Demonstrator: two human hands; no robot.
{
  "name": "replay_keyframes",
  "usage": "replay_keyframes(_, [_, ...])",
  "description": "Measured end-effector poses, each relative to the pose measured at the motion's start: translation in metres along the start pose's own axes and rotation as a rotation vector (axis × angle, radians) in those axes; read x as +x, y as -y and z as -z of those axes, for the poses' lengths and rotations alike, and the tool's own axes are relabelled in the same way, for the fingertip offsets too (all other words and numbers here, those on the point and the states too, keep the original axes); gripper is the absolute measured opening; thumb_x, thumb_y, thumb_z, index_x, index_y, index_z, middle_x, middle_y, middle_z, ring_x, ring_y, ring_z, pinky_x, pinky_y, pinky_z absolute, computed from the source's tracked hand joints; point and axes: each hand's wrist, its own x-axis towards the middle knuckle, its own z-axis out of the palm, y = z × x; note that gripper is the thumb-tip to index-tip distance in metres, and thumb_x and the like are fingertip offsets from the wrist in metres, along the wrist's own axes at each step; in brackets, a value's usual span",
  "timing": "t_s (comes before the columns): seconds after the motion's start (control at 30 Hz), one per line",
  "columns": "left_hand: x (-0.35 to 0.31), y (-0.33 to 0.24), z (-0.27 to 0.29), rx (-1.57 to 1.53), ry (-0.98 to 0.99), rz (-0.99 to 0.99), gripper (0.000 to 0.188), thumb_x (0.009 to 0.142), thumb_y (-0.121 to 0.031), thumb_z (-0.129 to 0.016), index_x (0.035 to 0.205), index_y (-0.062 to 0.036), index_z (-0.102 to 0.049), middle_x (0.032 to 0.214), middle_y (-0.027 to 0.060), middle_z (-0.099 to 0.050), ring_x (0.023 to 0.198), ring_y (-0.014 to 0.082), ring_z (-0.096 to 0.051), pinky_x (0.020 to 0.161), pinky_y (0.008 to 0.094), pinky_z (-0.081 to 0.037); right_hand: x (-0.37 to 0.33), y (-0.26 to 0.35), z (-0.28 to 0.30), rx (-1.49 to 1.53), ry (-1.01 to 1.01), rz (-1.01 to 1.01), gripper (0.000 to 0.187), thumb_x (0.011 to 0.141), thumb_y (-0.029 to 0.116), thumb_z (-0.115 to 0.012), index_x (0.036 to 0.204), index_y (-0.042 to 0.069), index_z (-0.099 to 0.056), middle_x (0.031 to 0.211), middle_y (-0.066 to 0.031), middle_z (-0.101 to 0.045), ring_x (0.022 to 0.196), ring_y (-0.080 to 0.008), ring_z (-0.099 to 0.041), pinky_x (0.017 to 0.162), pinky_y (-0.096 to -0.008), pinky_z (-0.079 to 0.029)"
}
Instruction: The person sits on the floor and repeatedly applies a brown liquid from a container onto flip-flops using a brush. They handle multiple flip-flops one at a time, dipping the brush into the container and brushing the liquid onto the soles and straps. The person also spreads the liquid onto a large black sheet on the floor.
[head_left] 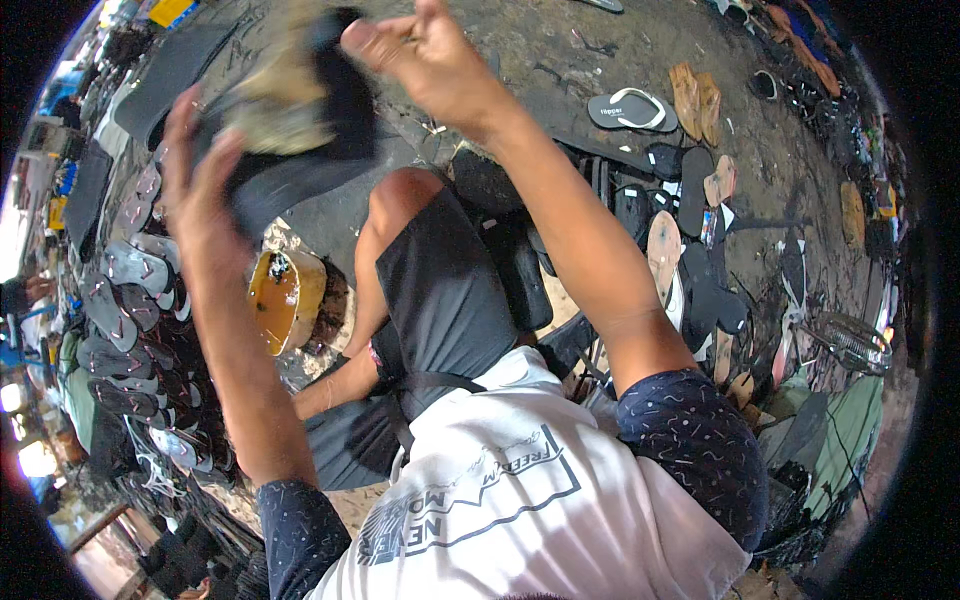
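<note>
I hold a dark sandal sole (300,130) with a tan, worn underside up in front of me. My left hand (195,180) grips its lower left side. My right hand (425,55) pinches its upper right edge, fingers closed on the dark rubber. Both arms are raised above my bent knee (405,200), which sticks out of dark shorts (440,290).
An open tin of brownish glue (285,298) stands on the ground by my knee. Rows of dark sandals (130,300) lie at the left. Loose soles and sandals (690,190) are scattered at the right, with a wire fan guard (850,340) beyond.
</note>
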Motion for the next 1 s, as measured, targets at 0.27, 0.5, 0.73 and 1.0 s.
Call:
replay_keyframes(0.27, [-0.23,-0.053,0.368,1.082,-0.402,-0.051,0.059,0.085,-0.017,-0.067,0.142,-0.0138,-0.053,0.159,0.0218,-0.035,0.144,0.0413,-0.036,0.115,0.0531,-0.033,-0.148,-0.148,0.068,-1.163,0.537,-0.399,0.092,0.077,0.047,-0.079,0.154,0.018,-0.038,0.156,-0.0254,-0.033,0.141,-0.0475,-0.033,0.113,-0.0574,-0.032])
replay_keyframes(0.5, [-0.542,-0.035,0.405,0.755,-1.393,0.805,0.076,0.09,-0.041,-0.063,0.156,-0.0138,-0.037,0.156,0.0212,-0.037,0.138,0.0389,-0.042,0.104,0.056,-0.04,-0.084,-0.143,0.099,-0.446,-0.127,-0.338,0.055,0.093,0.029,-0.064,0.14,0.004,-0.052,0.118,-0.0216,-0.07,0.102,-0.0298,-0.071,0.087,-0.0397,-0.055])
replay_keyframes(0.73, [-0.711,0.031,0.276,1.483,-0.98,1.672,0.067,0.085,-0.025,-0.074,0.145,-0.0199,-0.044,0.134,0.0272,-0.05,0.113,0.0403,-0.057,0.091,0.0562,-0.046,-0.097,-0.217,0.058,-0.692,0.222,-0.602,0.073,0.085,0.051,-0.073,0.136,0.001,-0.056,0.132,-0.0271,-0.061,0.125,-0.0388,-0.058,0.105,-0.0457,-0.045])
replay_keyframes(1.0, [-0.768,0.035,0.248,1.835,-0.523,1.59,0.037,0.099,-0.05,-0.054,0.114,-0.024,-0.075,0.164,0.0188,-0.018,0.148,0.0438,-0.02,0.111,0.0613,-0.026,-0.156,-0.287,-0.01,-0.586,0.165,-0.598,0.065,0.091,0.04,-0.069,0.145,0.01,-0.048,0.144,-0.0216,-0.052,0.139,-0.0365,-0.043,0.113,-0.048,-0.034])
